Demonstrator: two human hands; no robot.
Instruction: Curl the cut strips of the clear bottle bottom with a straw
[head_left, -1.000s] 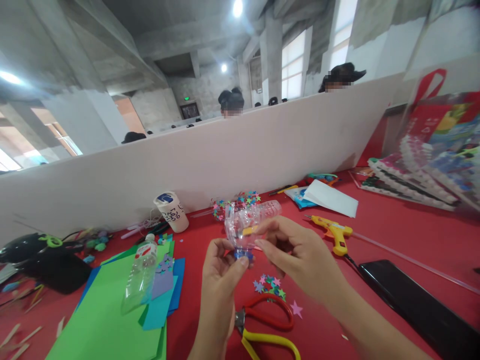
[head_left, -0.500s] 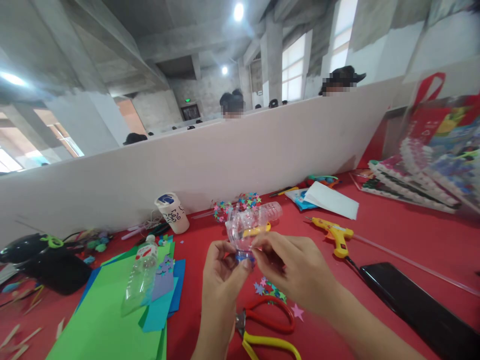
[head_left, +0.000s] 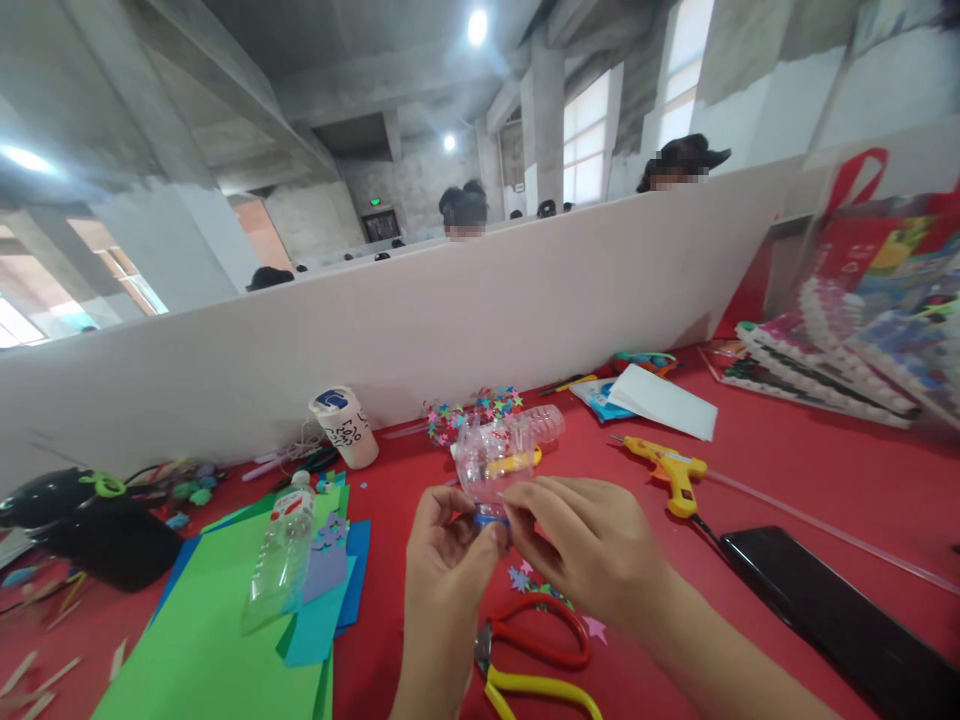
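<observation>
A clear plastic bottle top (head_left: 491,490) is upside down in front of me, its blue cap pointing down. My left hand (head_left: 450,545) is closed around the cap and neck from the left. On the other side my right hand (head_left: 577,525) pinches at the neck just above the cap; its fingertips are partly hidden. Another clear bottle piece (head_left: 551,423) lies behind, with a yellow-handled cutter (head_left: 517,461) seen through the plastic. Below my hands are pliers (head_left: 540,650) with one red and one yellow handle, beside loose star sequins (head_left: 519,577).
To the right lie a yellow glue gun (head_left: 671,470) and a black phone-like slab (head_left: 825,600). On the left, a clear bottle (head_left: 281,550) rests on green paper (head_left: 187,620). A paper cup (head_left: 345,428) stands by the white partition (head_left: 420,320); people's heads show beyond it.
Both hands stay at the bottle top. My right hand has turned slightly and its fingers sit a little lower at the neck. The bottle top has shifted slightly downward.
</observation>
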